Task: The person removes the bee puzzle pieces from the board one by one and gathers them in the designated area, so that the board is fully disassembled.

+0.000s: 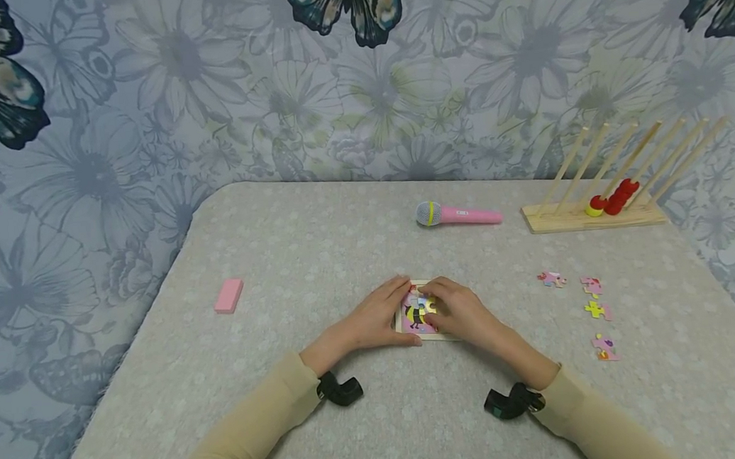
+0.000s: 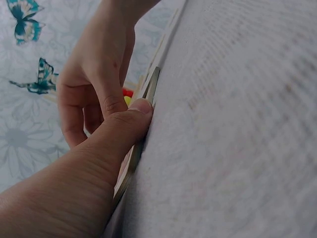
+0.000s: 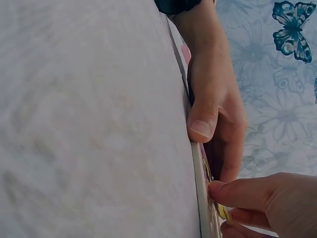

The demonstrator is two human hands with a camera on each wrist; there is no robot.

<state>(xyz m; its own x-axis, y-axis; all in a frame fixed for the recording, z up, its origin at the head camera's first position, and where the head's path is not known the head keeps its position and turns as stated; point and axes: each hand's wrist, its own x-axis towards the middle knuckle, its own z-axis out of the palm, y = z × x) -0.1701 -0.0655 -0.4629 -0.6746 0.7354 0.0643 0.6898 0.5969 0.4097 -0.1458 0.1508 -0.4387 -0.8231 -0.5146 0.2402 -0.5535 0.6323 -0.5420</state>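
Note:
A small jigsaw puzzle board [image 1: 437,337] with a pale wooden frame and a bee picture lies on the table between both hands. My left hand [image 1: 374,319] holds the board from its left side, the thumb at the near edge and the fingers toward the far edge. Over the right part of the board, my right hand [image 1: 468,309] pinches a yellow puzzle piece [image 3: 221,210] between thumb and fingers, low against the picture. The right hand covers part of the picture in the head view.
Several loose puzzle pieces [image 1: 593,310] lie to the right. A pink block [image 1: 228,296] is on the left. Farther back lie a pink toy microphone [image 1: 469,215] and a wooden peg stand [image 1: 552,222] with red and yellow beads. A patterned wall stands behind the table [image 1: 315,219].

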